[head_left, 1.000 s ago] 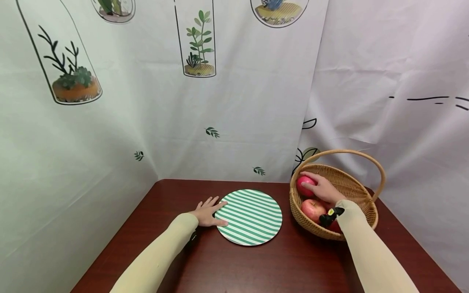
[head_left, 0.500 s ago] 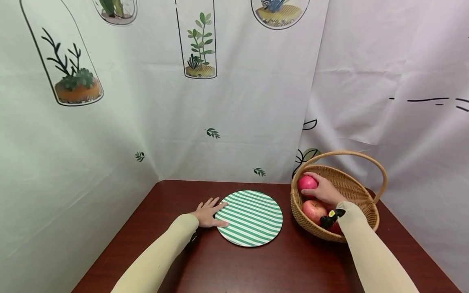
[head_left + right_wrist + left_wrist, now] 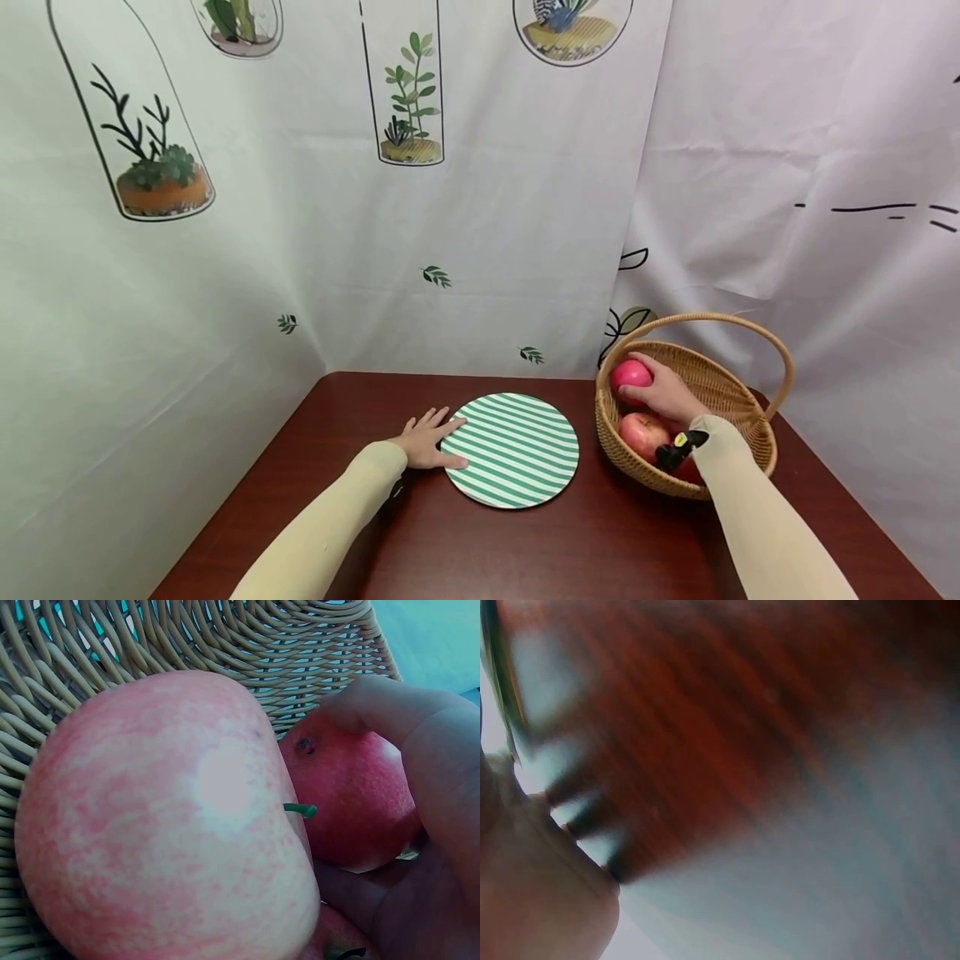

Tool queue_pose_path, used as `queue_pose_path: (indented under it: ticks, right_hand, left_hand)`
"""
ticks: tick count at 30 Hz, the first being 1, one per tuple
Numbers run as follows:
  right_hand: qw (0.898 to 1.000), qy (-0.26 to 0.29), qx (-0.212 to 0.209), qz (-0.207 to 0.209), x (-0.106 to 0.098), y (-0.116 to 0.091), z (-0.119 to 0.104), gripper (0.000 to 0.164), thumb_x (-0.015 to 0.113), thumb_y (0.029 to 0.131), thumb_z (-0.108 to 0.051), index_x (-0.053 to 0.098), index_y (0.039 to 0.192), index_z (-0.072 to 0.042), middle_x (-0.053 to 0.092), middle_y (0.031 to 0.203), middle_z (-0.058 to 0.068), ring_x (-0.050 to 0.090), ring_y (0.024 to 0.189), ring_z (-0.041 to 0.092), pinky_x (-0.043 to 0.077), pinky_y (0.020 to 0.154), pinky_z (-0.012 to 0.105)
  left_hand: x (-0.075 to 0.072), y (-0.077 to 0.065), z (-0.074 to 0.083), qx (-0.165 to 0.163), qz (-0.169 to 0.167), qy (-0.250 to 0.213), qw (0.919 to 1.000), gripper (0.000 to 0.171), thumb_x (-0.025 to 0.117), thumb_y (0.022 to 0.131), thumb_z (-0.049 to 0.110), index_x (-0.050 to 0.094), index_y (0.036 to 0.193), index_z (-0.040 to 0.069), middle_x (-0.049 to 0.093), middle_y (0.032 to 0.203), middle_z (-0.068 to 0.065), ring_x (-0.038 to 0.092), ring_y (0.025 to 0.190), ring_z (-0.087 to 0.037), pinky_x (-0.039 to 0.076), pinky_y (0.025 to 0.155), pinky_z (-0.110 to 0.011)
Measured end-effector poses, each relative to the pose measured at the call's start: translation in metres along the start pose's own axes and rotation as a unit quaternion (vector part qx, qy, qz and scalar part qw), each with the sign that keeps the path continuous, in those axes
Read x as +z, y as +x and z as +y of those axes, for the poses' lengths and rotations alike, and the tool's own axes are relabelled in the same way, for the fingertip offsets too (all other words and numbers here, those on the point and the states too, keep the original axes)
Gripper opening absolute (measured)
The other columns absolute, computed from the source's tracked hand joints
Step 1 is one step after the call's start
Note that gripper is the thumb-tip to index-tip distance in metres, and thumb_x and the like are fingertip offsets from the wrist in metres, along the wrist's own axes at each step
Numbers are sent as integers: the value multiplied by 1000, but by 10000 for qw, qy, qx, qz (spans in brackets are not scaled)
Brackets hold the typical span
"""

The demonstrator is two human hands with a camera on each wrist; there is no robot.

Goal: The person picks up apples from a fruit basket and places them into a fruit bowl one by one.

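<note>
My right hand (image 3: 667, 392) reaches into a wicker basket (image 3: 705, 367) and grips a red apple (image 3: 632, 379) near the basket's left wall. In the right wrist view, thumb and fingers curve round that same apple (image 3: 349, 791). A larger pale pink apple (image 3: 165, 817) with a green stem lies beside it, nearer the camera. More red fruit sits low in the basket, partly hidden by my wrist. My left hand (image 3: 423, 440) lies with spread fingers on the left edge of a round green-and-white striped mat (image 3: 513, 450). The left wrist view is blurred.
The basket's tall arched handle (image 3: 708, 317) rises over its opening. All of this is on a dark red-brown wooden table (image 3: 525, 554). A white printed cloth (image 3: 510, 217) hangs behind the table and along its sides.
The apple in my right hand has risen slightly and shows more between the fingers. My left hand stays on the mat. The head view has tilted a little.
</note>
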State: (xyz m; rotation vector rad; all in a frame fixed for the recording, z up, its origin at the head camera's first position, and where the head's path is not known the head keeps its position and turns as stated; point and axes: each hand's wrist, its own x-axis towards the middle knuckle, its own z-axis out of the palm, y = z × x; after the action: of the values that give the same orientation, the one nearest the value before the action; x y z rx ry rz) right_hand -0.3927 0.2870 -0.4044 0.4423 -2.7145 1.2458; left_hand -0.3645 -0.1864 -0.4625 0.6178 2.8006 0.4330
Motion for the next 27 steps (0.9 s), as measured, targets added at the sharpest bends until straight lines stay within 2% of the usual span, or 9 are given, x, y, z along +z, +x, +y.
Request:
queue_pose_path:
  ticks: [10,13,17,20,23,27]
  right_hand:
    - [9994,-266,-132,148,-3,3,1,75,74,93,-29,37,153,-3,52,138,31,60,115,42,50,94,51]
    - [9992,-324,-167,185,-6,2,-4,74,74,93,-29,39,152,-3,54,136,31,61,113,41,51,91,47]
    - [9995,-295,-80,114,-12,0,-10,74,74,93,-31,39,152,-6,55,133,30,63,102,35,55,75,39]
    - [9998,-213,10,18,-15,-1,-14,74,74,93,-31,38,153,-7,55,131,30,65,91,34,56,63,37]
    - [9994,-323,-70,33,-18,-1,-18,73,74,92,-32,40,152,-7,56,130,29,66,93,33,55,70,37]
    - [9979,-604,-216,133,-22,-2,-20,71,75,92,-33,44,150,-7,59,132,26,64,107,35,52,87,42]
  left_hand:
    - [-2,-3,3,25,-59,-12,10000,90,60,89,69,24,162,29,8,170,-15,5,156,-40,7,120,-66]
    - [-4,-4,4,48,-35,-4,10000,91,60,89,69,25,162,28,8,169,-16,6,156,-41,8,119,-67]
    - [-4,-4,5,24,-25,51,10000,92,59,88,72,24,162,29,8,170,-15,5,156,-40,7,120,-65]
    - [-4,-4,4,53,-5,5,10000,93,58,88,73,25,162,27,8,169,-16,5,156,-40,6,120,-66]
    - [-4,-5,3,90,-18,-86,9999,95,59,87,73,26,162,24,8,169,-18,4,155,-43,5,120,-67]
    - [-4,-5,4,76,-44,-104,9999,94,60,88,72,26,162,25,8,169,-18,3,156,-42,5,119,-67]
